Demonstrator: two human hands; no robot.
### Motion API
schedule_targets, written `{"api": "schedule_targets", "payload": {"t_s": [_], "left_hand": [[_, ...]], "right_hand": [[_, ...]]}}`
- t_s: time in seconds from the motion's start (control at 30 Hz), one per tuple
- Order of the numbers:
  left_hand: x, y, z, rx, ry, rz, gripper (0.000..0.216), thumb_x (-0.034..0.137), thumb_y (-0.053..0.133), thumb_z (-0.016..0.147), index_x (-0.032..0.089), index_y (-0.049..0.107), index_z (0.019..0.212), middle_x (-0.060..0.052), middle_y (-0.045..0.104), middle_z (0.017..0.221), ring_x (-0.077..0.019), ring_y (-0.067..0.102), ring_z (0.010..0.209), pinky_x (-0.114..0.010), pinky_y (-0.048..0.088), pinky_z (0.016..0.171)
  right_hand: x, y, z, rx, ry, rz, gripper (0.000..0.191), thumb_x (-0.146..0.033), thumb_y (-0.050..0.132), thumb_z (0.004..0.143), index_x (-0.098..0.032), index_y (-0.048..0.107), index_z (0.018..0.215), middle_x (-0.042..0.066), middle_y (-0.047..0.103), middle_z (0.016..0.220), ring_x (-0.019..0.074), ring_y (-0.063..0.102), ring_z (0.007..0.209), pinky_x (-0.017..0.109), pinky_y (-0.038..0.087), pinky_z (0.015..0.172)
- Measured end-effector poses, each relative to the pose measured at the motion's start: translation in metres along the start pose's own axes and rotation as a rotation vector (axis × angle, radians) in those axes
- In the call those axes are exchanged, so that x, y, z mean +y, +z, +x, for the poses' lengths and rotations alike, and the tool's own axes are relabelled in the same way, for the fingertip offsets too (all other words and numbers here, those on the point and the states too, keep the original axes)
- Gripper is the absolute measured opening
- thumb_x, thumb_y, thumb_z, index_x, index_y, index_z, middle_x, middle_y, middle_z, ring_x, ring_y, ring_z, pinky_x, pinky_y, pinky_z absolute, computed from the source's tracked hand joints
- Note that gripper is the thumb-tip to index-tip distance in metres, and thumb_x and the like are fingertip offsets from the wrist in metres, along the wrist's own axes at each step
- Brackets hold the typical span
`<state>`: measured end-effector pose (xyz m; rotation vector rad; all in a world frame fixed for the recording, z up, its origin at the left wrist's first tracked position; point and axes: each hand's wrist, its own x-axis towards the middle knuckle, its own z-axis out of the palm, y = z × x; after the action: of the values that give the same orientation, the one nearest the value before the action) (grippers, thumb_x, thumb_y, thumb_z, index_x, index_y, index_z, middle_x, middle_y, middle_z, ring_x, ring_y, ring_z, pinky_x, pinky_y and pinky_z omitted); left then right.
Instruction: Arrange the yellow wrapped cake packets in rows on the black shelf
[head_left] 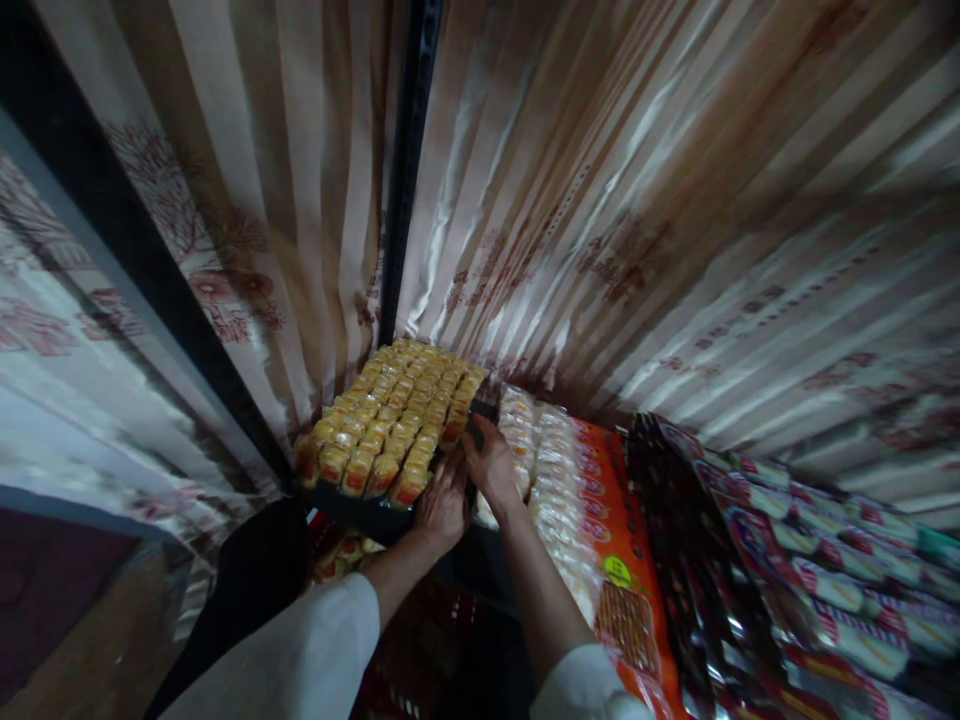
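Observation:
Both my arms reach forward onto a dark shelf. My left hand (442, 505) rests against the near right edge of a block of small yellow snack packets (390, 420), fingers curled on the packets there. My right hand (491, 465) sits just to the right, in the gap between the yellow packets and a row of pale wrapped packets (544, 470); its fingers bend down into the gap and their tips are hidden. I cannot make out whether either hand grips a packet.
Orange biscuit packs (622, 560) lie right of the pale row, then dark glossy packs (675, 540) and red-and-white wrapped packs (832, 580). A corrugated metal wall (637, 200) stands behind. A black upright post (409, 170) runs up at the corner. More packets (337, 555) sit below.

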<state>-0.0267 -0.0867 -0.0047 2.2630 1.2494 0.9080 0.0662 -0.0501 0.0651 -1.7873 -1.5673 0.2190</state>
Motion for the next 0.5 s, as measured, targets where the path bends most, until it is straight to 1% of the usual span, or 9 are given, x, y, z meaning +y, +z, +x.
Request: {"api": "schedule_targets", "payload": {"t_s": [0.1,0.17,0.23,0.3,0.37,0.47,0.5], "left_hand": [[0.005,-0.011,-0.006,-0.001,0.116,-0.042,0.048,0.007,0.043,0.078,0.015,0.048,0.125,-0.01,0.05,0.131,-0.0226,0.037,0.128,-0.04,0.038,0.106],[0.007,-0.02,-0.015,-0.008,0.196,-0.085,0.042,0.009,0.045,0.078,0.017,0.052,0.119,-0.009,0.054,0.124,-0.0213,0.042,0.122,-0.038,0.042,0.102],[0.007,-0.032,-0.032,-0.022,0.245,-0.118,0.034,0.011,0.045,0.078,0.017,0.057,0.11,-0.009,0.058,0.113,-0.0209,0.048,0.114,-0.036,0.047,0.095],[0.004,-0.043,-0.057,-0.044,0.249,-0.137,0.027,0.012,0.044,0.078,0.015,0.06,0.1,-0.01,0.061,0.101,-0.0212,0.052,0.104,-0.035,0.05,0.087],[-0.003,-0.053,-0.089,-0.085,0.214,-0.155,0.024,0.013,0.041,0.08,0.015,0.062,0.092,-0.01,0.061,0.09,-0.021,0.055,0.096,-0.035,0.051,0.083],[-0.019,-0.062,-0.139,-0.268,0.104,-0.166,0.028,0.014,0.037,0.083,0.018,0.064,0.09,-0.009,0.062,0.087,-0.0198,0.057,0.094,-0.036,0.049,0.086],[-0.025,-0.063,-0.152,-0.322,0.031,-0.166,0.03,0.013,0.036,0.083,0.018,0.064,0.091,-0.009,0.063,0.088,-0.0194,0.057,0.094,-0.036,0.048,0.088]], "right_hand": [[-0.012,-0.017,-0.026,0.044,0.033,0.075,0.042,-0.033,0.044,0.082,-0.011,0.058,0.115,0.016,0.063,0.115,0.0248,0.059,0.106,0.042,0.045,0.093],[-0.023,-0.027,-0.051,0.069,0.049,0.178,0.042,-0.035,0.044,0.084,-0.013,0.055,0.118,0.014,0.063,0.115,0.0222,0.06,0.104,0.04,0.046,0.092],[-0.035,-0.036,-0.083,0.093,0.077,0.285,0.041,-0.036,0.045,0.086,-0.015,0.053,0.119,0.011,0.066,0.109,0.0198,0.061,0.101,0.036,0.048,0.09],[-0.044,-0.039,-0.119,0.094,0.127,0.349,0.035,-0.037,0.046,0.086,-0.016,0.057,0.112,0.009,0.068,0.102,0.0185,0.063,0.093,0.034,0.05,0.085],[-0.05,-0.034,-0.155,0.028,0.161,0.357,0.031,-0.038,0.046,0.086,-0.018,0.061,0.104,0.009,0.068,0.098,0.0184,0.064,0.089,0.033,0.05,0.082],[-0.049,-0.014,-0.199,-0.181,0.195,0.344,0.03,-0.039,0.042,0.087,-0.021,0.064,0.096,0.008,0.069,0.095,0.018,0.065,0.085,0.029,0.051,0.078],[-0.046,-0.005,-0.209,-0.242,0.208,0.334,0.031,-0.038,0.04,0.088,-0.021,0.064,0.098,0.008,0.069,0.096,0.0182,0.065,0.088,0.029,0.051,0.08]]}}
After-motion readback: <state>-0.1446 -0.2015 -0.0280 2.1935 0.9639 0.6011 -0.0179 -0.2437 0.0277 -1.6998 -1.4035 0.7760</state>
